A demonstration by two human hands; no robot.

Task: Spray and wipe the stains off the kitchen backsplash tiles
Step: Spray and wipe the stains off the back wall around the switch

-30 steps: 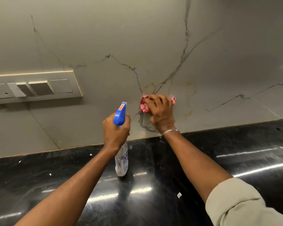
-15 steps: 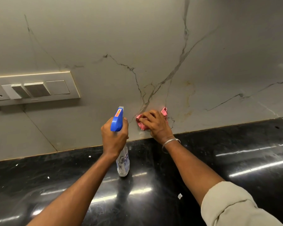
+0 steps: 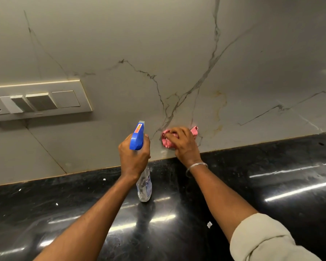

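Pressed one pink cloth (image 3: 166,141) to the backsplash (image 3: 120,44) in clenched right grip (image 3: 184,146); clutched one spray bottle (image 3: 137,136) before it in left grip (image 3: 134,159).

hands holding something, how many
2. The left hand grips the spray bottle; the right hand holds the pink cloth against the backsplash.

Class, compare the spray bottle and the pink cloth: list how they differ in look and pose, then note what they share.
The spray bottle has a rigid clear body and a blue head; the pink cloth is soft and crumpled. The spray bottle is upright in the left hand, over the black countertop; the pink cloth is pressed on the backsplash by the right hand. Shared: each is gripped by one hand, low near the backsplash.
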